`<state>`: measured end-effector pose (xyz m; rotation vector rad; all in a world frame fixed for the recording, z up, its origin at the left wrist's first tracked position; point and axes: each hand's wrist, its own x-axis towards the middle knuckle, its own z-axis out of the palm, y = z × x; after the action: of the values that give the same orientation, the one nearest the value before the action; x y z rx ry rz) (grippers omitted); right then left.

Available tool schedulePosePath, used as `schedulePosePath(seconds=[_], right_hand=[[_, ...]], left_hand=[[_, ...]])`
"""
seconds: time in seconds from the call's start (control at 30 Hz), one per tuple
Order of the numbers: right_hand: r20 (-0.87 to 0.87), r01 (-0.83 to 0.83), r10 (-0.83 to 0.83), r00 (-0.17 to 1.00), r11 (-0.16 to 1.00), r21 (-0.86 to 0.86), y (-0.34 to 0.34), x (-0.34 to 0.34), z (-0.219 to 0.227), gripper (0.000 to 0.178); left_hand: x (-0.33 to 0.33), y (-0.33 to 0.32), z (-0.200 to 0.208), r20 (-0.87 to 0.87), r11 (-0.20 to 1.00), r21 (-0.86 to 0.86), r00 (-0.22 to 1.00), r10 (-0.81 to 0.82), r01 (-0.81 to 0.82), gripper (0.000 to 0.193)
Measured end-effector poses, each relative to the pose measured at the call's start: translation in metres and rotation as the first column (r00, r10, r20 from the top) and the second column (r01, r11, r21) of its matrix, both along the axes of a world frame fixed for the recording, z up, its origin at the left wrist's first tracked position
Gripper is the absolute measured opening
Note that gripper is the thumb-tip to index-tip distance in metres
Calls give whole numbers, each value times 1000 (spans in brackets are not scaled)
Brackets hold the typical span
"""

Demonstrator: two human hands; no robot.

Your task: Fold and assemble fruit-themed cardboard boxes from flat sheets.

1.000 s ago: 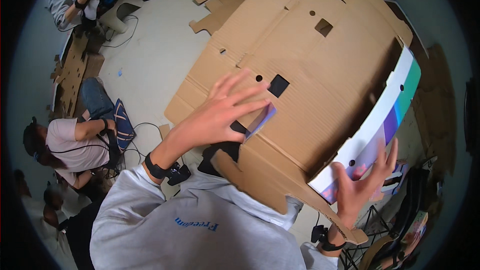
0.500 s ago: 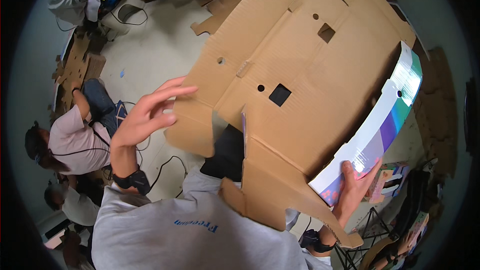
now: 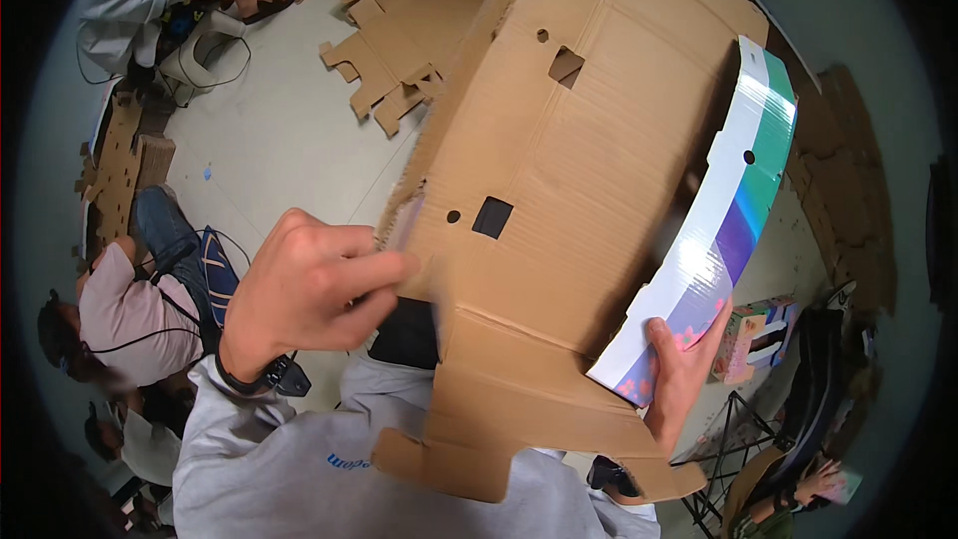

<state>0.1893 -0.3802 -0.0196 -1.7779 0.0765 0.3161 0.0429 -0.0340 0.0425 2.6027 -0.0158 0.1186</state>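
Observation:
A large unfolded cardboard box [image 3: 609, 160] lies slanted across my front, its plain brown inside facing up, with punched round and square holes. Its right side panel [image 3: 689, 260] stands folded up and shows a glossy white, green and purple print. My right hand [image 3: 689, 359] grips that panel near its lower end, thumb on the printed face. At the left edge my left hand [image 3: 319, 284] is closed, fingers curled at the corner of the raised left side panel; the small end flap there is blurred. The near end flap [image 3: 519, 439] extends over my lap.
Flat cut cardboard pieces [image 3: 409, 30] lie on the floor ahead, with more stacked along the left and right walls. A printed carton with a handle [image 3: 753, 339] stands at the right, near a black wire stand [image 3: 733, 429]. Several people sit at the left.
The left side panel has gone from lying flat to standing up. My left hand has moved from open fingers to curled ones at its corner. The box has shifted a little left.

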Motion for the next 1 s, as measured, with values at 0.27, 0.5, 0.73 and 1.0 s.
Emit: schedulePosePath(seconds=[0.27,0.5,0.73,1.0], right_hand=[[27,-10,11,1000,999,-36,0,-2,-1,93],[19,-8,7,1000,999,47,-4,3,-5,98],[-143,105,-72,987,966,237,-4,-4,-8,99],[73,313,-319,945,946,81,-30,1,-37,56]], left_hand=[[49,-68,-21,275,918,115,875,-397,381,13],[57,-65,-53,76,719,232,725,-685,655,8],[31,-29,-1,-144,797,-141,785,-603,587,26],[22,-78,-97,88,838,-534,978,189,-114,105]])
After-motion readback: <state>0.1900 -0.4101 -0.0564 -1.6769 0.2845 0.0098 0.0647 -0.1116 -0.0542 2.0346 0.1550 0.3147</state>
